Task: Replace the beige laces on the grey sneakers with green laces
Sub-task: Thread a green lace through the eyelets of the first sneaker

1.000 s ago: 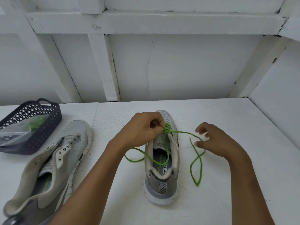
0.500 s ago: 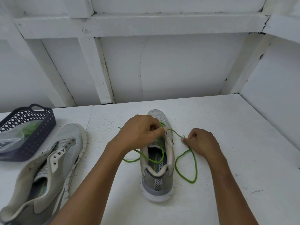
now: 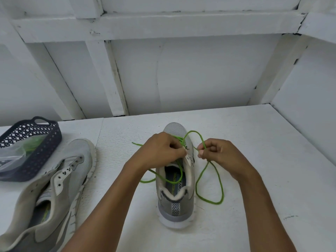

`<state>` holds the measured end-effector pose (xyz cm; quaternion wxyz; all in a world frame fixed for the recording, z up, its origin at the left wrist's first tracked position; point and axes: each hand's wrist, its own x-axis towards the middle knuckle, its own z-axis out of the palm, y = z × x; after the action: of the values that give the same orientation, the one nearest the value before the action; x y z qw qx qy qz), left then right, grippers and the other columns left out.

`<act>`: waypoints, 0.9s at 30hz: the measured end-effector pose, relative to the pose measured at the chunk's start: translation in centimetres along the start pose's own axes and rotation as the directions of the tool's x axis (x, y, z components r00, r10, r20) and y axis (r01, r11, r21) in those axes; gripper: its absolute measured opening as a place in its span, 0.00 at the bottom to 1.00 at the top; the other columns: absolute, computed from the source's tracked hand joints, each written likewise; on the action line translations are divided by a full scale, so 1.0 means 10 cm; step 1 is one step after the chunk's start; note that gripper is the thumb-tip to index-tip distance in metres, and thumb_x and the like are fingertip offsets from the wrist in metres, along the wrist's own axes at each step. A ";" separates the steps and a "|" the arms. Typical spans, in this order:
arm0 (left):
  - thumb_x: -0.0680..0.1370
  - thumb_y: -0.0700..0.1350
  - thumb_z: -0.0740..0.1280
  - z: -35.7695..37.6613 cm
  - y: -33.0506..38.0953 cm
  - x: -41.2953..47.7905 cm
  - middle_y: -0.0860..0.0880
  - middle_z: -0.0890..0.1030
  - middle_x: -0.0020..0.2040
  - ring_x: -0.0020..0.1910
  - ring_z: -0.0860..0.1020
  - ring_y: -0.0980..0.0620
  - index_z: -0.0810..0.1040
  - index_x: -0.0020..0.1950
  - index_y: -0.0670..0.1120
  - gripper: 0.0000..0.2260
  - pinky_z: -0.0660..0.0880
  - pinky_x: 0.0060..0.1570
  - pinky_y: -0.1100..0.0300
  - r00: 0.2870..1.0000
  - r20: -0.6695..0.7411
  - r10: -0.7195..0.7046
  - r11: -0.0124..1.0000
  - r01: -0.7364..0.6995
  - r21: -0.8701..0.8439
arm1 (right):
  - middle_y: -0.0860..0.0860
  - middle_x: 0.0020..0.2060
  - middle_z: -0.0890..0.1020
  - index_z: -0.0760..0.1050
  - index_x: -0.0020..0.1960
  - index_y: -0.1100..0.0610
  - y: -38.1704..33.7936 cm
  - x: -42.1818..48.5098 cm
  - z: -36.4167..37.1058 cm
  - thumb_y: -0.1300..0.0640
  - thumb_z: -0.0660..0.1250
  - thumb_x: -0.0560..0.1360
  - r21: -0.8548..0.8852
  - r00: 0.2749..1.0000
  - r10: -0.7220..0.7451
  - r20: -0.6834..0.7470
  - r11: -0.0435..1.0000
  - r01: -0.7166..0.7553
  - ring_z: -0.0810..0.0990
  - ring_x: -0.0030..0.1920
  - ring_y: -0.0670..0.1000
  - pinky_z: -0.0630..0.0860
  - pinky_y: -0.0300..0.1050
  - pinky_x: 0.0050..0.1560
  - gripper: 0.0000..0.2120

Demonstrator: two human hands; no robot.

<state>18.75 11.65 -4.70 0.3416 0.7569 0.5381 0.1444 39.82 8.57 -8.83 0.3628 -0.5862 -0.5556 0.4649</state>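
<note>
A grey sneaker (image 3: 175,202) stands in the middle of the white table, heel toward me, toe away. A green lace (image 3: 209,180) runs through its front eyelets and loops loosely over the table on both sides. My left hand (image 3: 160,151) pinches the eyelet flap and lace at the shoe's tongue. Just right of the shoe, my right hand (image 3: 216,151) pinches the lace's right strand, which arcs up over the toe. A second grey sneaker (image 3: 54,188) lies at the left with bare eyelets.
A dark lattice basket (image 3: 41,153) at the far left holds a clear bag with something green in it. White walls close the table at the back and right. The table (image 3: 272,160) is bare to the right of my hands.
My right hand closed on the right strand and lifted it toward the shoe's front, raising a loop over the toe. My left hand stayed at the eyelets.
</note>
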 end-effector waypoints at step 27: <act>0.73 0.42 0.74 -0.06 -0.08 0.03 0.46 0.84 0.40 0.35 0.78 0.58 0.86 0.43 0.43 0.03 0.76 0.42 0.62 0.993 0.098 -0.063 0.956 0.088 -0.279 | 0.41 0.27 0.76 0.81 0.42 0.53 -0.22 0.10 0.15 0.59 0.69 0.76 -0.187 0.993 -0.108 0.041 0.976 0.114 0.70 0.29 0.40 0.69 0.35 0.35 0.05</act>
<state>17.89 12.29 -4.82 0.4748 0.6850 0.5248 0.1729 37.67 9.73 -7.36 0.3225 -0.5790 -0.6343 0.3980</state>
